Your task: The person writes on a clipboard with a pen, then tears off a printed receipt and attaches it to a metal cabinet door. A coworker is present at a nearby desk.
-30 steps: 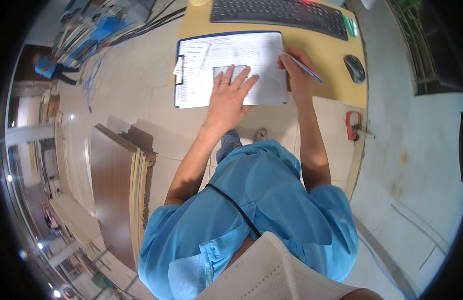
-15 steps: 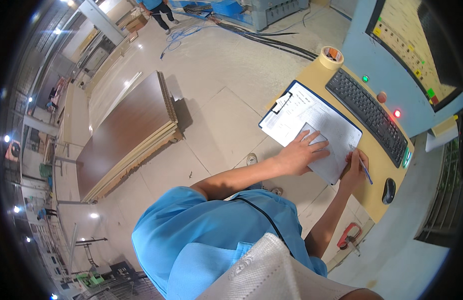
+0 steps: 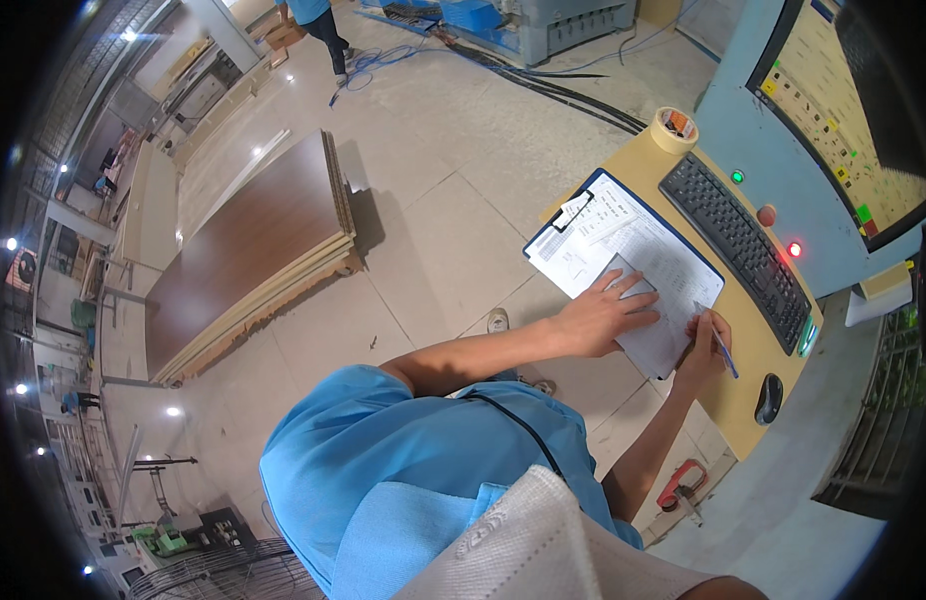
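Note:
On the yellow desk lies a dark blue clipboard (image 3: 573, 212) holding white printed sheets (image 3: 673, 245). My left hand (image 3: 605, 318) rests over the sheets with its fingers spread. Beneath its fingers is a flat grey rectangular piece (image 3: 620, 267), mostly covered, and I cannot make out its kind. A blue pen (image 3: 727, 358) sits in the closed fingers of my right hand (image 3: 703, 350), slanting across the right edge of the sheets. The pen's tip touches or is just above the paper; I cannot tell which.
Beyond the clipboard are a black keyboard (image 3: 738, 250) and a tape roll (image 3: 673, 130). A black mouse (image 3: 769, 398) lies at the desk's right end. The blue cabinet bears a screen (image 3: 833, 130) and lit buttons. Stacked brown panels (image 3: 253, 250) stand left; a person (image 3: 318, 25) is farther off.
The whole view has shifted slightly. Both hands stay at the clipboard, with the pen still in my right hand. In the background, the person has shifted a little.

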The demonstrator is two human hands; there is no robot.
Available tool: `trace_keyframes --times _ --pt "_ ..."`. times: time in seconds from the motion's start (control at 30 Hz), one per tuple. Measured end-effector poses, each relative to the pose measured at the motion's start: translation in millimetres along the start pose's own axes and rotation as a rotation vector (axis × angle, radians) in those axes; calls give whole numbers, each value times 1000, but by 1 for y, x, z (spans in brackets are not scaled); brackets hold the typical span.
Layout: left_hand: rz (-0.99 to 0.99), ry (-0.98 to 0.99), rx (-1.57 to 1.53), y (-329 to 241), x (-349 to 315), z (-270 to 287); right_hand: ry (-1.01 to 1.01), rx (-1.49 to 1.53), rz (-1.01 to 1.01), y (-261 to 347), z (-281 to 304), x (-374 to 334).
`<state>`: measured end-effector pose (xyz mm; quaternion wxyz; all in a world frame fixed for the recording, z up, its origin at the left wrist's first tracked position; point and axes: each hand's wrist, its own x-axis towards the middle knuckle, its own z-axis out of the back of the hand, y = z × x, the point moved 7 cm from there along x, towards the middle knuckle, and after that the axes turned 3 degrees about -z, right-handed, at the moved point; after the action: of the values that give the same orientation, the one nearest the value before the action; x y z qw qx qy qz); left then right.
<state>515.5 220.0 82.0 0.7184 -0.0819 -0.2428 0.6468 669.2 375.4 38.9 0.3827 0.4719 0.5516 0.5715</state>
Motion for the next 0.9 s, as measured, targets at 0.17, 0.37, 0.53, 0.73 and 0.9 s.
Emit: trace_keyframes --times 0.17,0.37,0.53,0.73,0.9 --pt "0 -18 -44 -5 -3 10 9 -29 -18 -3 -5 1" --pt "62 -310 -127 18 -2 48 -43 -75 -53 3 10 -2" --pt "472 -628 -256 104 -33 65 -131 -199 -61 6 19 2" --pt "867 -1021 -955 158 -118 14 -21 -37 -92 -9 -7 13" --pt "949 -1054 -1469 118 -122 -48 -8 -20 -90 -9 -6 21"
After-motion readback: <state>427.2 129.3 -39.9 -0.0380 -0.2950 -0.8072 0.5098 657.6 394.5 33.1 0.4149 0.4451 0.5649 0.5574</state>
